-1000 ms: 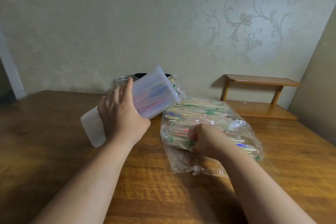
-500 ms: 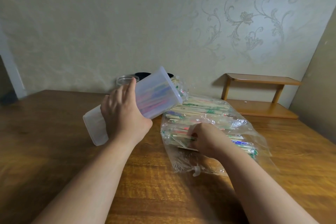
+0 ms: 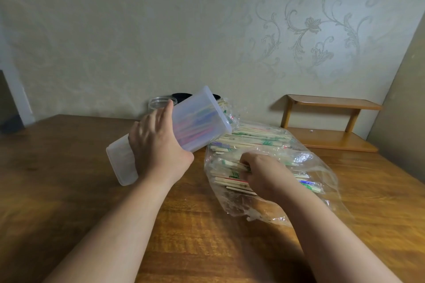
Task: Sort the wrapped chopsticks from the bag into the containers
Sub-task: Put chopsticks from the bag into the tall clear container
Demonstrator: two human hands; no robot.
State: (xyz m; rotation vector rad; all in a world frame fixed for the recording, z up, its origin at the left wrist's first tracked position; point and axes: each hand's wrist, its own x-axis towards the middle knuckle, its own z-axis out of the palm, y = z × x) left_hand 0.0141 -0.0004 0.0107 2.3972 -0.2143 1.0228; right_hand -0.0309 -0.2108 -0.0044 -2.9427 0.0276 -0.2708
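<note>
counter (image 3: 59, 167): plain brown wood, everything sits on it.

left hand (image 3: 158, 145): wrapped around the middle of the container (image 3: 202, 117), fingers over the top side, thumb underneath, firm hold.

container: frosted plastic, tipped over with its bottom corner down on the counter and its open mouth angled up and right, toward the bag. My read is it's held that way so sticks can slide straight in lengthwise instead of being dropped in from above. Pink and blue wrappers show through the wall, so it's partly loaded.

behind the container: a clear jar (image 3: 158, 102) near the wall, probably another sorting target, plus a dark round thing (image 3: 181, 96) beside it, mostly hidden, can't tell what it is.

bag (image 3: 322, 167): clear plastic, lying open on its side, just right of the container mouth.

wrapped chopsticks (image 3: 253, 136): a big pile inside the bag, mostly green print, some blue and red. Lots left to sort.

right hand (image 3: 264, 172): reached inside the bag, fingers curled on a wrapped pair at the near end of the pile.

in the way: the crinkly bag plastic drapes around the wrist and could snag on the way out.

wooden shelf (image 3: 333, 103): far right against the wall, well clear.
</note>
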